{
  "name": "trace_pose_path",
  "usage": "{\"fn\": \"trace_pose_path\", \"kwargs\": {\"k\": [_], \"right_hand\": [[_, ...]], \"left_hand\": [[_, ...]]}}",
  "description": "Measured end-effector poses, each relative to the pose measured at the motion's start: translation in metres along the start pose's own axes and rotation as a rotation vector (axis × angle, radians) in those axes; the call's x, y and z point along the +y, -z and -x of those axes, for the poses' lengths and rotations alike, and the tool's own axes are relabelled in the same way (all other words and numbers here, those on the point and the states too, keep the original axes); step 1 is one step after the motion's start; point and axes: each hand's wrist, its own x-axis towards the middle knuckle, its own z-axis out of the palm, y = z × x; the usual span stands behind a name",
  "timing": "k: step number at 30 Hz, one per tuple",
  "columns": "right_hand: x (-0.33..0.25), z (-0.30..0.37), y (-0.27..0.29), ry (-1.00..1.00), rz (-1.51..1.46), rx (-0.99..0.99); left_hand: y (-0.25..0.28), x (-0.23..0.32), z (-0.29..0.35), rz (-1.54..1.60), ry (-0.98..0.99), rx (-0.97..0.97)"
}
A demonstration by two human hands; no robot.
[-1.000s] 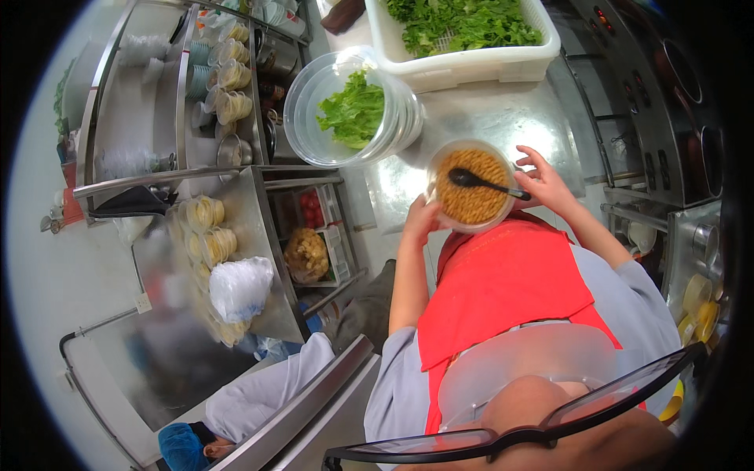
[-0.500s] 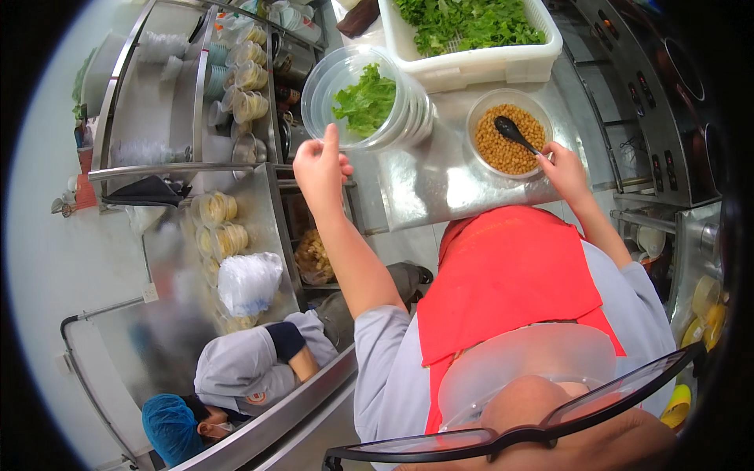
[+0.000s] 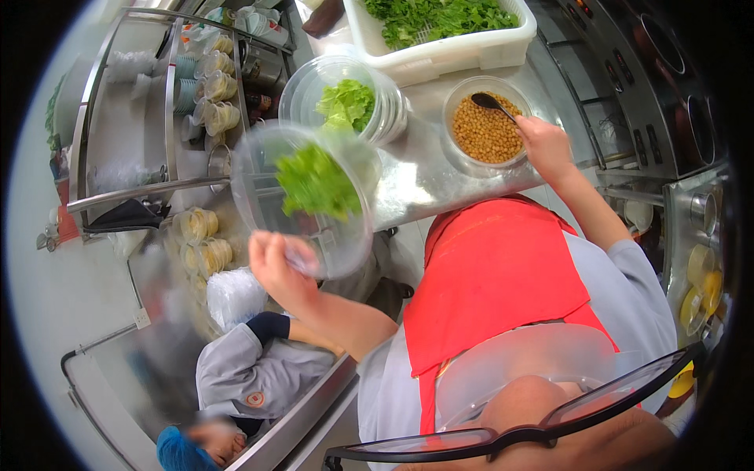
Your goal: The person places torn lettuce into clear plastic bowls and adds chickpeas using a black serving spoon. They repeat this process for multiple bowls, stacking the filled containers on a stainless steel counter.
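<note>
My left hand (image 3: 284, 271) grips the near rim of a clear round plastic bowl (image 3: 345, 245), blurred by motion. A green lettuce leaf (image 3: 314, 184) lies inside it. Just beyond stands a stack of matching clear bowls (image 3: 390, 110) on the metal table, with more lettuce (image 3: 345, 102) in the top one. To the right, my right hand (image 3: 546, 145) closes on the handle of a black spoon (image 3: 493, 104). The spoon's head rests on yellowish-brown beans (image 3: 483, 135) in a clear round tub (image 3: 450, 118).
Behind the bowls sits a white plastic crate (image 3: 448, 59) of leafy greens. A metal shelf rack (image 3: 149, 188) with stacked tubs is at the left. A co-worker in a blue hair cap (image 3: 181, 449) leans in at lower left. Dark kitchen equipment (image 3: 628, 86) lines the right.
My left hand has taken hold of a bowl with lettuce and drawn it off the stack, toward me and left. Another lettuce-filled bowl now shows on top. The spoon stays in my right hand.
</note>
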Motion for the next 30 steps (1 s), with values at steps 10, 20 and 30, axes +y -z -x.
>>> {"fn": "trace_pose_path", "kwargs": {"k": [10, 20, 30], "right_hand": [[0.002, 0.024, -0.029, -0.299, -0.67, -0.225], [0.018, 0.026, -0.003, -0.372, -0.854, -0.119], [-0.04, 0.024, 0.011, -0.543, -1.332, -0.445]], "left_hand": [[-0.025, -0.215, 0.045, -0.266, 0.621, -0.215], [-0.042, -0.146, -0.036, -0.208, 0.061, 0.225], [-0.08, -0.067, -0.107, -0.535, 0.008, 0.029]]}}
